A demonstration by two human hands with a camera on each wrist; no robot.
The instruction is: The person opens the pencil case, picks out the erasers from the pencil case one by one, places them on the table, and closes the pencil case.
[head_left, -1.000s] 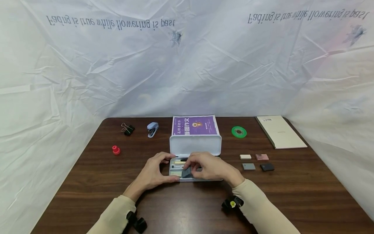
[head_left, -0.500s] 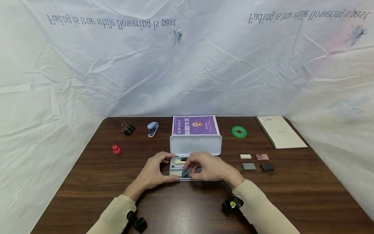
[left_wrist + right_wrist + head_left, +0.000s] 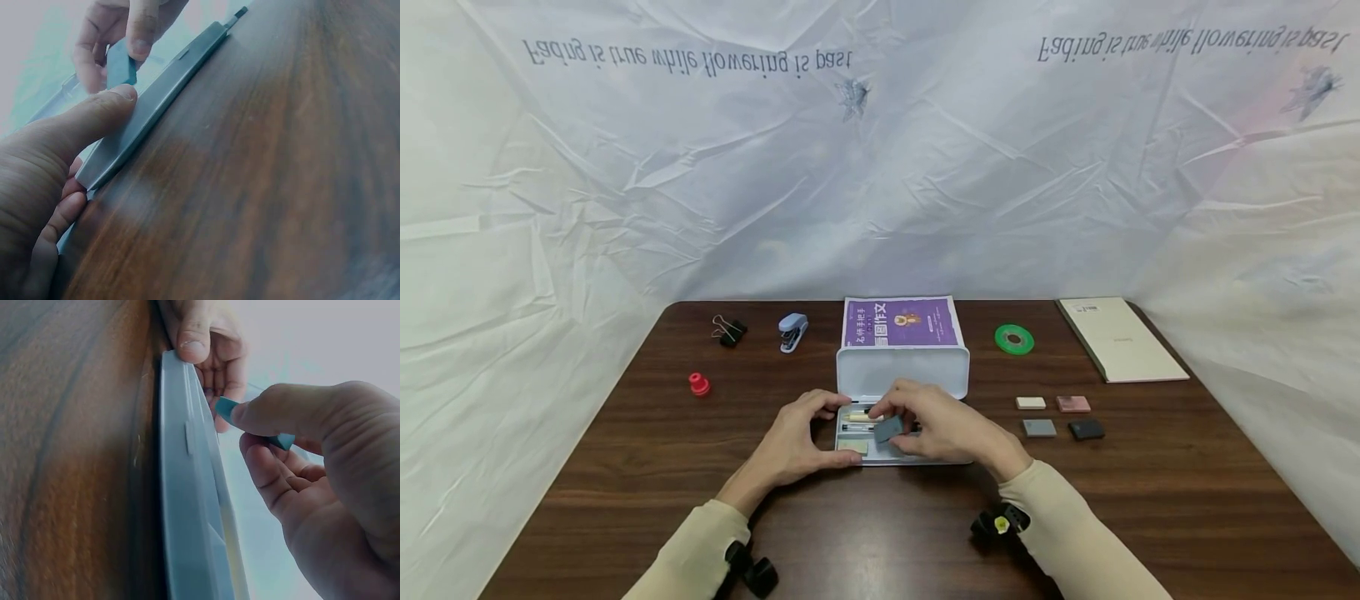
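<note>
An open white pencil case (image 3: pixel 901 372) stands mid-table, lid upright, with pens and a pale eraser in its tray. My right hand (image 3: pixel 925 421) pinches a dark grey-blue eraser (image 3: pixel 887 429) between thumb and fingers just above the tray; the eraser (image 3: pixel 250 419) (image 3: pixel 120 64) shows in both wrist views. My left hand (image 3: pixel 805 437) grips the case's left end, thumb on the front wall (image 3: pixel 150 112) and fingers over the far rim.
To the right lie several small erasers (image 3: pixel 1054 415), a green tape roll (image 3: pixel 1013 339) and a pale notebook (image 3: pixel 1120 337). A purple book (image 3: pixel 901 322) lies behind the case. On the left are a stapler (image 3: pixel 792 331), binder clips (image 3: pixel 727 332) and a red stamp (image 3: pixel 697 384).
My right hand has lifted the dark eraser up and slightly back from the tray's front. The left hand has stayed on the case.
</note>
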